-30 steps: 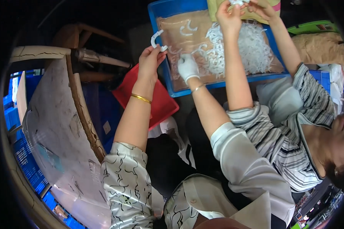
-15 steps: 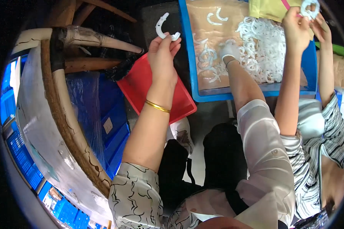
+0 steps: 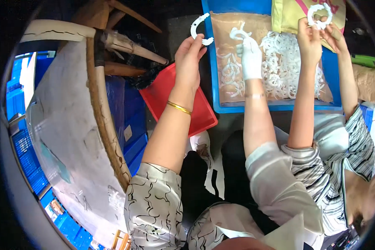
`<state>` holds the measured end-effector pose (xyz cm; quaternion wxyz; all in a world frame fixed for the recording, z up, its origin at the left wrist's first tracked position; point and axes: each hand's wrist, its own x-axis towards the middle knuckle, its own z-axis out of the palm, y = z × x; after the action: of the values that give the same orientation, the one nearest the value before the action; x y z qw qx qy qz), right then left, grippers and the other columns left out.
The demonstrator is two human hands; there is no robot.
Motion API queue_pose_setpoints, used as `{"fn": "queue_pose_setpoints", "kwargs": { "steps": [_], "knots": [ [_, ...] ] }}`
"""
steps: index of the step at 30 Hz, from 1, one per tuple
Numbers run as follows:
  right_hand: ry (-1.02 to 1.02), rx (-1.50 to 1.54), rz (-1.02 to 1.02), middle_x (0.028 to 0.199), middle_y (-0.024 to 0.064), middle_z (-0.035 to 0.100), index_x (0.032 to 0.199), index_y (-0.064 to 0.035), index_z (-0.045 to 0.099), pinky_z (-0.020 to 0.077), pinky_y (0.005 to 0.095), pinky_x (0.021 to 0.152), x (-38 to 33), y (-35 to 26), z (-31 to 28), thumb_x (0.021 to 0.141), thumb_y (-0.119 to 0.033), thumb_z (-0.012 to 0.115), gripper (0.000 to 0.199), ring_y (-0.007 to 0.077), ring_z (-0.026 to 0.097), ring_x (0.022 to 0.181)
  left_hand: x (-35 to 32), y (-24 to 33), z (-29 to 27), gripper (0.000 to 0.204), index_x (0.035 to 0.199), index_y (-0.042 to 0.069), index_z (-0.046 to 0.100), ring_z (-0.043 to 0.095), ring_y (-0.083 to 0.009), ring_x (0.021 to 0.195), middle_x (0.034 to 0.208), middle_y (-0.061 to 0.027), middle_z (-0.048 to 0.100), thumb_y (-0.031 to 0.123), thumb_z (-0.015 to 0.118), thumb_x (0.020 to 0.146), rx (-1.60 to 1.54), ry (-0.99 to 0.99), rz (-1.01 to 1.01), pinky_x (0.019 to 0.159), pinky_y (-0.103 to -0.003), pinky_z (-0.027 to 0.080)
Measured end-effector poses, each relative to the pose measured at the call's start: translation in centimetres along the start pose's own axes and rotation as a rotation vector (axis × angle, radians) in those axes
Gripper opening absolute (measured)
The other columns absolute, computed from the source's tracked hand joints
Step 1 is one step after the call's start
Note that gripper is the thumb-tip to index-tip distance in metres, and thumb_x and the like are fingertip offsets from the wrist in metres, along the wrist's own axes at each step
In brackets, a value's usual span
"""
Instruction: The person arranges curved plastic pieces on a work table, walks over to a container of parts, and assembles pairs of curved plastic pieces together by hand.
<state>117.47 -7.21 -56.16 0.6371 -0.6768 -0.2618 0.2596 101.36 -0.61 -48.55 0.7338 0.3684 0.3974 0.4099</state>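
The left hand [image 3: 188,56], bare with a gold bangle [image 3: 179,108] at the wrist, is raised toward the upper centre of the frame and pinches a white plastic C-shaped ring piece [image 3: 200,28] between fingertips and thumb. The piece stands clear of everything, over the dark gap just left of the blue tray [image 3: 275,107]; its open mouth faces right, and its long axis runs roughly up and down the frame.

The right hand [image 3: 251,58], in a white glove, reaches into the blue tray and closes loosely around another white curved piece [image 3: 238,32] at the top of the heap. The tray's left wall lies between the two hands, and its near wall crosses just beyond the right wrist.

Inside the tray, a brown lining holds a heap of white ring pieces [image 3: 283,66], thick on the right and sparse on the left. A yellow bag [image 3: 289,14] rests on the tray's far end.

At upper right, a co-worker's hands [image 3: 318,35], on arms from a striped sleeve, hold a white ring [image 3: 319,14] over the yellow bag.

A red tray [image 3: 164,96] lies under the left forearm, its corner near the blue tray. A worn round wooden surface [image 3: 66,125] fills the left of the frame, with blue crates [image 3: 129,125] beneath its edge. The floor between is dark and cramped.
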Motion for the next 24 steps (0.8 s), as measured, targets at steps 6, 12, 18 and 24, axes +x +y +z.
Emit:
{"fn": "queue_pose_setpoints", "kwargs": {
  "steps": [6, 12, 18, 24],
  "knots": [
    [-0.15, 0.335, -0.017, 0.083, 0.0024, 0.064, 0.125, -0.0054, 0.058, 0.0446, 0.0205, 0.06, -3.3, -13.3, -2.3, 0.101, -0.018, 0.046, 0.03, 0.006, 0.055, 0.069, -2.8, 4.5, 4.9, 0.02, 0.107, 0.005, 0.059, 0.06, -0.0141, 0.104, 0.111, -0.0052, 0.064, 0.023, 0.057, 0.098, -0.161, -0.224, -0.053, 0.091, -0.031, 0.051],
    [-0.253, 0.347, -0.114, 0.102, 0.0057, 0.064, 0.13, -0.0017, 0.052, 0.0482, 0.0215, 0.068, -5.7, -19.4, -3.5, 0.099, -0.013, 0.05, 0.033, 0.0074, 0.058, 0.076, -6.1, 8.0, 7.7, 0.019, 0.103, 0.003, 0.058, 0.065, -0.0139, 0.093, 0.105, -0.0079, 0.066, 0.022, 0.057, 0.098, -0.07, -0.265, -0.001, 0.081, -0.025, 0.056],
    [-0.732, 0.321, -0.205, 0.118, 0.0106, 0.06, 0.141, -0.0017, 0.041, 0.0475, 0.0241, 0.089, -6.2, -22.8, -6.0, 0.093, -0.009, 0.06, 0.052, 0.0121, 0.057, 0.104, -8.9, 10.8, 8.9, 0.021, 0.1, 0.003, 0.062, 0.065, -0.0116, 0.085, 0.095, -0.0063, 0.067, 0.024, 0.059, 0.097, -0.05, -0.206, -0.047, 0.076, -0.024, 0.056],
    [-0.846, 0.5, -0.159, 0.125, 0.0075, 0.057, 0.145, -0.0011, 0.037, 0.047, 0.0238, 0.085, -6.9, -24.9, -6.8, 0.085, 0.0, 0.063, 0.066, 0.0125, 0.056, 0.1, -10.6, 11.7, 8.7, 0.028, 0.098, 0.002, 0.063, 0.066, -0.0131, 0.081, 0.092, -0.008, 0.067, 0.029, 0.055, 0.099, -0.218, -0.252, -0.109, 0.07, -0.023, 0.057]
  ]
}}
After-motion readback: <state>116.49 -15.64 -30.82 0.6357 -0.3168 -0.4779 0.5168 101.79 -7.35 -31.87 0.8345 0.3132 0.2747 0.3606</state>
